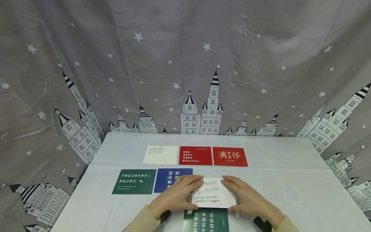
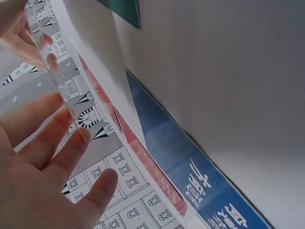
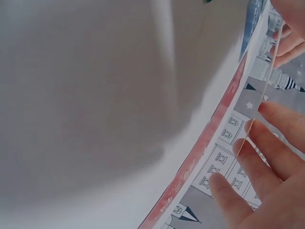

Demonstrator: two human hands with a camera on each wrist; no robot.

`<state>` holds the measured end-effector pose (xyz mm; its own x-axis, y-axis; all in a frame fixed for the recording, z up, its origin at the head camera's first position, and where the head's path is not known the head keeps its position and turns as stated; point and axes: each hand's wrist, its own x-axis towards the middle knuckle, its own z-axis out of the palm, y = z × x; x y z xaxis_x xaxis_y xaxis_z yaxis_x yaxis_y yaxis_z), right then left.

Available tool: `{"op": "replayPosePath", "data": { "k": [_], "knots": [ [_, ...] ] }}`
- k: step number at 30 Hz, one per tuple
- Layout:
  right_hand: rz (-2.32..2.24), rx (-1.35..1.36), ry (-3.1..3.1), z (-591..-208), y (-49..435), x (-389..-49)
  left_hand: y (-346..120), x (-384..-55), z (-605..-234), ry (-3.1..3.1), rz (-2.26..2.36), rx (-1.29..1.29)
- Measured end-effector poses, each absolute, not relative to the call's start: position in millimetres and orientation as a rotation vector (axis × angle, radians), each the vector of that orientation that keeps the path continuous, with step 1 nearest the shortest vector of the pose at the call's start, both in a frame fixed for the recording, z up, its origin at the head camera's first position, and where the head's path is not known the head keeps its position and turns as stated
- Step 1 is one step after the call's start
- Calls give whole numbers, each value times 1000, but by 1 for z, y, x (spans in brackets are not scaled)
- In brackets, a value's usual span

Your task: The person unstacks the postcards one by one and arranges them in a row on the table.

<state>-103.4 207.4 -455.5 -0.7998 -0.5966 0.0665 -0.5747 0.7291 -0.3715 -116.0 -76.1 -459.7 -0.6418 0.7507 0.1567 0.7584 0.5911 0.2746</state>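
My left hand and right hand hold a white postcard with handwritten lines between them, one at each side. In the head view the fingertips lie at its upper corners and the thumbs near its lower corners. Both wrist views show the card nearly edge-on, raised off the table, with the fingertips of the left hand and right hand along its edge. Below it in the head view lies a green card with white vertical writing. A blue card is partly covered by my left hand.
Left of the blue card lies another green card. Farther back, a white handwritten card, a red card and an orange-red card form a row on the white table. A grey castle-print curtain hangs behind.
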Motion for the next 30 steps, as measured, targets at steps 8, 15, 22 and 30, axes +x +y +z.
{"op": "replayPosePath", "data": {
  "k": [8,15,22,30],
  "knots": [
    [-602,-1013,2878,-458,213,-108,-71,-121,-459,-2806,-501,-1307],
    [-605,-955,2863,-459,215,-114,-67,-127,-460,-2785,-478,-1336],
    [-624,-940,2856,-461,218,-121,-63,-133,-460,-2797,-463,-1334],
    [-634,-935,2849,-463,220,-129,-58,-139,-461,-2875,-447,-1282]
  ]
}}
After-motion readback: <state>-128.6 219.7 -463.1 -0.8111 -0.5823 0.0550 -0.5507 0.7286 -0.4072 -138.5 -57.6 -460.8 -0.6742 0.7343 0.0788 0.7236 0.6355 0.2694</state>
